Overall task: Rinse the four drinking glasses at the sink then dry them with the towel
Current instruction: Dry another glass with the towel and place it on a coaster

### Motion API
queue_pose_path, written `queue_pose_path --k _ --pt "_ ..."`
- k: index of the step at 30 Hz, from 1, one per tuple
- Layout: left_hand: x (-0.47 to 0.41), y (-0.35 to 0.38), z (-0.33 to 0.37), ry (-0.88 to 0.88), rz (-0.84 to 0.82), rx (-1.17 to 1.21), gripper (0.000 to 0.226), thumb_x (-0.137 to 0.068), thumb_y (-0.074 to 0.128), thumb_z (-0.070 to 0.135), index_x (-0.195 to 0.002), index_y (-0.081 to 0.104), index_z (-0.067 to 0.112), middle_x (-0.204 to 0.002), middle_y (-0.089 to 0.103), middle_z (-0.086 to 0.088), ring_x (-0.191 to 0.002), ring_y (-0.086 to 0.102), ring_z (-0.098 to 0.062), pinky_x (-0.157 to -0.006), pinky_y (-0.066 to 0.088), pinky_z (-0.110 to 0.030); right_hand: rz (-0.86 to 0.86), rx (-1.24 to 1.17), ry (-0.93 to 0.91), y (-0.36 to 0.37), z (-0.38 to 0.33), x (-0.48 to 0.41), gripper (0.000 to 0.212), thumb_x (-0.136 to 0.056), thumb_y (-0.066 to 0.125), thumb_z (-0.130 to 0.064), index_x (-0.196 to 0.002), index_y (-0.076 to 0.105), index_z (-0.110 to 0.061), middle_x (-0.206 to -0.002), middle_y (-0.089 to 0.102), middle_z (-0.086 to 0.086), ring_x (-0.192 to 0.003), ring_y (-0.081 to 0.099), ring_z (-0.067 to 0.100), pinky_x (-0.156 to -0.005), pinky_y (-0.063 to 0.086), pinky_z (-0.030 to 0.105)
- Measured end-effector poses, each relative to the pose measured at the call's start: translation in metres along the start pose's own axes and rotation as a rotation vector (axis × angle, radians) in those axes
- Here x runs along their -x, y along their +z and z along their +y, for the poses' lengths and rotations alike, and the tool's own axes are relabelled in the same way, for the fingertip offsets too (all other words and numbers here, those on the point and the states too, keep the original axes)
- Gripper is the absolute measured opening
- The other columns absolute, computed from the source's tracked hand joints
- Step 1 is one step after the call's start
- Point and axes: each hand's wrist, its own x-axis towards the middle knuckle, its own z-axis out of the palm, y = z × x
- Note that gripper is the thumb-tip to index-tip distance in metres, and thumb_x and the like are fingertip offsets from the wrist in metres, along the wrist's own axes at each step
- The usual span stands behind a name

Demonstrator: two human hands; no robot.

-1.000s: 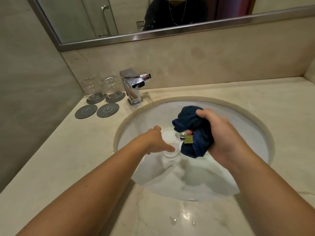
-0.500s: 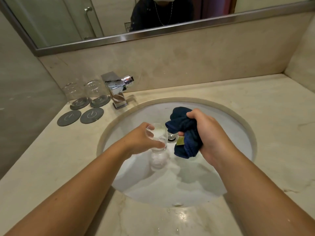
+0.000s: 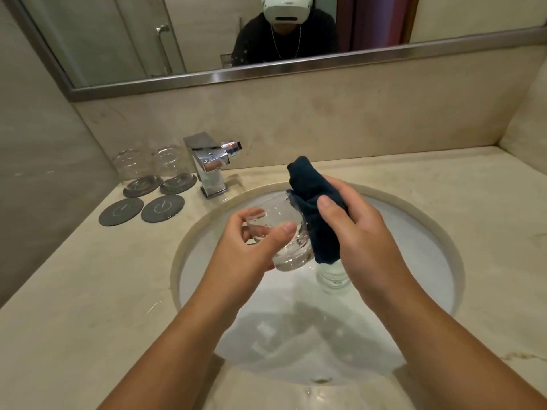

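Note:
My left hand (image 3: 251, 244) grips a clear drinking glass (image 3: 278, 229), tilted on its side above the sink (image 3: 429, 232), mouth toward the right. My right hand (image 3: 355, 232) holds a bunched dark blue towel (image 3: 310, 202) pressed against the glass's mouth. Another glass (image 3: 333, 276) stands in the basin, partly hidden under my right hand. Two more glasses (image 3: 130, 165) (image 3: 170, 162) sit upside down on grey coasters at the back left of the counter.
A chrome faucet (image 3: 210, 164) stands at the sink's back left. Two bare grey coasters (image 3: 121, 211) (image 3: 162, 207) lie in front of the upturned glasses. A mirror (image 3: 207, 39) runs along the back wall. A wall borders the counter (image 3: 74, 291) on the left.
My left hand has lifted the glass out of the basin and tipped it sideways. My right hand has brought the towel against its mouth. A second glass now shows in the basin.

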Motion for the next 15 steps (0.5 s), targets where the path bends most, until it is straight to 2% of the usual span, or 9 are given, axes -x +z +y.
queue_pose_path --k 3,6,9,11,13,15 --pt "0.0 0.0 -0.001 -0.033 0.005 0.073 0.066 -0.066 0.083 0.063 -0.122 0.066 0.031 -0.111 0.076 -0.001 -0.103 0.076 -0.018 -0.093 0.062 -0.051 -0.056 -0.041 0.051 0.003 0.002 0.001 0.032 -0.111 0.046 -0.035 -0.128 0.064 -0.055 -0.114 0.077 -0.008 -0.103 0.071 0.027 -0.076 0.056 0.039" --pt "0.004 0.0 0.0 -0.073 -0.036 0.166 0.064 -0.071 0.087 0.058 -0.122 0.068 0.024 -0.111 0.078 -0.005 -0.106 0.076 -0.03 -0.087 0.064 -0.047 -0.05 -0.045 0.091 0.007 0.004 0.003 0.031 -0.111 0.043 -0.041 -0.129 0.063 -0.056 -0.115 0.077 -0.015 -0.107 0.072 0.021 -0.075 0.057 0.033" --pt "0.008 -0.002 0.002 -0.063 -0.111 0.183 0.055 -0.073 0.08 0.052 -0.118 0.07 0.021 -0.101 0.079 -0.003 -0.104 0.076 -0.037 -0.082 0.064 -0.042 -0.023 -0.083 0.141 0.007 0.009 0.0 0.031 -0.111 0.042 -0.043 -0.132 0.065 -0.048 -0.119 0.077 -0.008 -0.108 0.073 0.033 -0.07 0.056 0.039" --pt "0.01 -0.003 0.003 -0.039 -0.148 0.176 0.049 -0.077 0.082 0.052 -0.116 0.071 0.024 -0.103 0.08 -0.004 -0.107 0.075 -0.035 -0.086 0.064 -0.044 -0.014 -0.187 0.222 0.006 0.011 -0.002 0.034 -0.112 0.041 -0.042 -0.131 0.068 -0.039 -0.121 0.078 0.002 -0.104 0.073 0.042 -0.075 0.052 0.046" --pt "0.012 -0.004 0.006 0.0 -0.184 0.175 0.04 -0.082 0.08 0.047 -0.116 0.072 0.028 -0.109 0.079 -0.006 -0.108 0.075 -0.03 -0.09 0.064 -0.046 0.011 -0.308 0.332 0.004 0.01 -0.004 0.037 -0.112 0.041 -0.04 -0.129 0.071 -0.027 -0.12 0.079 0.007 -0.103 0.073 0.035 -0.084 0.053 0.049" --pt "0.013 -0.004 0.007 0.036 -0.218 0.161 0.034 -0.084 0.077 0.043 -0.116 0.073 0.033 -0.109 0.079 -0.001 -0.106 0.076 -0.023 -0.089 0.064 -0.044 0.01 -0.355 0.394 0.003 0.009 -0.004 0.039 -0.112 0.042 -0.038 -0.127 0.072 -0.018 -0.117 0.079 0.012 -0.1 0.074 0.033 -0.086 0.057 0.058"
